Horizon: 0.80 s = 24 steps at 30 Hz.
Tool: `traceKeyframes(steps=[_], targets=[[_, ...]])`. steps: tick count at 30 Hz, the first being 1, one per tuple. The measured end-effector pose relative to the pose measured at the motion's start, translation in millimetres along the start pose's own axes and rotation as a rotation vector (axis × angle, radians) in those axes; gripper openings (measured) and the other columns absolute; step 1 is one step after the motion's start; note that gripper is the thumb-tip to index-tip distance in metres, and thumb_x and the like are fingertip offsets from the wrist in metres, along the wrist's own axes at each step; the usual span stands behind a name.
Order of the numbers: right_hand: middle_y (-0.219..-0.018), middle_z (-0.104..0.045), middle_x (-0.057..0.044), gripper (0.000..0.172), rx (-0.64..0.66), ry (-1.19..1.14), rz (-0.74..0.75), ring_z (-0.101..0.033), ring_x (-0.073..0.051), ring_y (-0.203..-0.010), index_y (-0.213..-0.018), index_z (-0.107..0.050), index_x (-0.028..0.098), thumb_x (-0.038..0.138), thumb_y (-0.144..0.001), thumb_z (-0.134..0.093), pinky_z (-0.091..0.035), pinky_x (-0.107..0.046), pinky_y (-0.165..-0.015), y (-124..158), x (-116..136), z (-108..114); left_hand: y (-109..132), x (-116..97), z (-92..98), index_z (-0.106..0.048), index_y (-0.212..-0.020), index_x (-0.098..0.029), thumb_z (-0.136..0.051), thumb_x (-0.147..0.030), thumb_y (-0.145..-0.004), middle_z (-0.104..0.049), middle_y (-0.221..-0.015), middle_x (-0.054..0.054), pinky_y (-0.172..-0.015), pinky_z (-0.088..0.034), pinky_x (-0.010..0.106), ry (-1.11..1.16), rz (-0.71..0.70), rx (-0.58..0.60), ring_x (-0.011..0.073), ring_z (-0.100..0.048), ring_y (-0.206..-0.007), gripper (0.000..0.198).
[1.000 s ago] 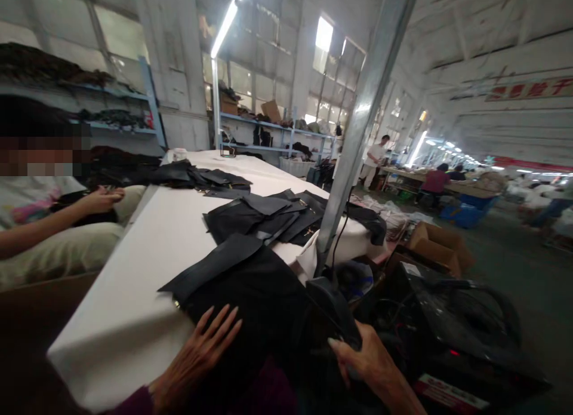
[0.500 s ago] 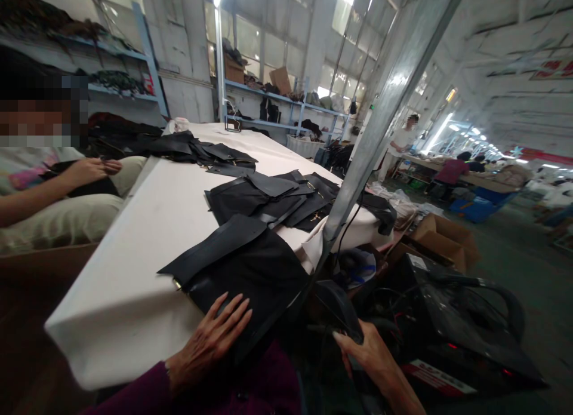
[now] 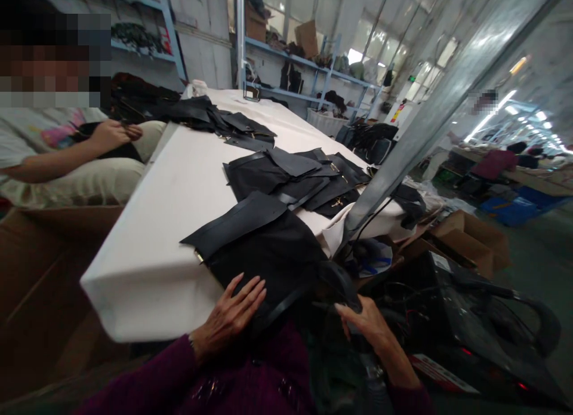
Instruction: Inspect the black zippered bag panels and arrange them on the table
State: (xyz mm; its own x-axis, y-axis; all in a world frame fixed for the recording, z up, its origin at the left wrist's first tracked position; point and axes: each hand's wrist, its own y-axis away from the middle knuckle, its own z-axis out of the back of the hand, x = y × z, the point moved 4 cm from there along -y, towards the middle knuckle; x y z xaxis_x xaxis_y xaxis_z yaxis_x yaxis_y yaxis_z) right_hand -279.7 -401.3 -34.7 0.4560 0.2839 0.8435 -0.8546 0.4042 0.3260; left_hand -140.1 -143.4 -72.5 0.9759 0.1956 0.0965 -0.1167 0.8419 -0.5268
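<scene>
My left hand [image 3: 233, 316] lies flat, fingers stretched out, on the near edge of a black garment piece [image 3: 264, 245] that hangs over the corner of the white table [image 3: 152, 271]. My right hand [image 3: 364, 325] is curled round a dark rounded object [image 3: 340, 280] just off the table's corner; what that object is I cannot make out. Both sleeves are dark purple.
More black pieces [image 3: 290, 179] lie in piles along the table. A slanted metal post [image 3: 430, 122] rises at the table's right edge. A seated person [image 3: 62, 146] at left handles dark material. Cardboard boxes [image 3: 470, 239], a black machine [image 3: 470, 325] and blue shelves [image 3: 308, 62] surround the area.
The view has tilted down and left, so the table sits higher in frame. Both hands keep their places on the black piece and the dark object.
</scene>
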Motion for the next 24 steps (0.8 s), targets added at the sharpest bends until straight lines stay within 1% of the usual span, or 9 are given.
traceKeyframes(steps=[6,8,10,13,15,17,20,22,24], targets=[[-0.046,-0.055,0.003,0.036,-0.123,0.108,-0.128,-0.055,-0.014,-0.044,-0.062,-0.049,0.019,0.05,-0.08,-0.052,-0.046,-0.026,-0.046,40,-9,30,16,4,3.2,-0.038,-0.134,-0.011,-0.031,-0.008,-0.088,-0.038,-0.139,0.016,-0.108,-0.022,0.048,0.013,0.22,0.05,0.0266,-0.027,-0.132,0.046],[-0.046,-0.055,0.003,0.037,-0.119,0.15,-0.133,-0.056,-0.016,-0.045,-0.061,-0.049,0.019,0.052,-0.079,-0.051,-0.046,-0.027,-0.048,52,-7,29,33,0,9.5,-0.036,-0.135,-0.012,-0.031,-0.005,-0.086,-0.034,-0.141,0.017,-0.107,-0.024,0.049,0.056,0.321,0.011,0.0279,-0.025,-0.133,0.049],[-0.048,-0.055,0.002,0.037,-0.095,0.196,-0.122,-0.056,-0.017,-0.047,-0.063,-0.05,0.019,0.053,-0.077,-0.051,-0.046,-0.028,-0.051,62,-3,22,52,-7,18.2,-0.041,-0.131,-0.012,-0.033,-0.004,-0.085,-0.039,-0.137,0.017,-0.105,-0.028,0.048,0.147,0.434,-0.091,0.0278,-0.03,-0.131,0.047],[-0.056,-0.058,0.001,0.033,-0.042,0.268,-0.091,-0.057,-0.019,-0.057,-0.071,-0.055,0.016,0.049,-0.075,-0.055,-0.045,-0.029,-0.059,71,7,4,75,-14,25.3,-0.054,-0.108,-0.013,-0.041,-0.017,-0.086,-0.06,-0.11,0.014,-0.09,-0.046,0.037,0.383,0.804,-0.189,0.0236,-0.057,-0.105,0.026],[-0.064,-0.06,-0.001,0.03,0.003,0.297,-0.061,-0.057,-0.02,-0.066,-0.077,-0.058,0.015,0.045,-0.073,-0.057,-0.044,-0.029,-0.063,74,16,-11,83,-17,19.3,-0.056,-0.091,-0.016,-0.046,-0.032,-0.085,-0.066,-0.084,0.007,-0.068,-0.052,0.029,0.628,1.109,-0.082,0.0193,-0.065,-0.076,0.02],[-0.07,-0.06,-0.001,0.029,0.049,0.302,-0.032,-0.056,-0.02,-0.07,-0.083,-0.06,0.014,0.041,-0.073,-0.058,-0.043,-0.028,-0.064,78,26,-24,83,-20,12.1,-0.056,-0.084,-0.018,-0.051,-0.044,-0.08,-0.065,-0.069,0.002,-0.056,-0.049,0.025,0.843,1.306,0.026,0.0179,-0.064,-0.062,0.027],[-0.074,-0.062,0.001,0.028,0.082,0.28,0.001,-0.056,-0.019,-0.07,-0.096,-0.061,0.016,0.032,-0.074,-0.058,-0.044,-0.026,-0.062,87,40,-37,77,-19,3.9,-0.06,-0.08,-0.017,-0.058,-0.054,-0.071,-0.065,-0.064,0.002,-0.053,-0.047,0.027,1.023,1.418,0.046,0.0199,-0.063,-0.057,0.038],[-0.075,-0.064,0.001,0.025,0.062,0.278,0.016,-0.058,-0.019,-0.07,-0.093,-0.064,0.016,0.025,-0.07,-0.064,-0.045,-0.025,-0.061,94,47,-40,75,-16,-6.8,-0.059,-0.062,-0.017,-0.057,-0.062,-0.065,-0.059,-0.049,0.003,-0.046,-0.044,0.029,1.104,1.451,0.119,0.0208,-0.058,-0.045,0.045],[-0.08,-0.065,0.001,0.028,-0.006,0.29,0.019,-0.061,-0.02,-0.075,-0.093,-0.064,0.016,0.027,-0.068,-0.071,-0.047,-0.028,-0.064,99,50,-35,64,-8,-19.3,-0.055,-0.047,-0.019,-0.055,-0.066,-0.062,-0.049,-0.034,0.003,-0.039,-0.04,0.03,1.19,1.33,0.155,0.0199,-0.051,-0.034,0.05]])
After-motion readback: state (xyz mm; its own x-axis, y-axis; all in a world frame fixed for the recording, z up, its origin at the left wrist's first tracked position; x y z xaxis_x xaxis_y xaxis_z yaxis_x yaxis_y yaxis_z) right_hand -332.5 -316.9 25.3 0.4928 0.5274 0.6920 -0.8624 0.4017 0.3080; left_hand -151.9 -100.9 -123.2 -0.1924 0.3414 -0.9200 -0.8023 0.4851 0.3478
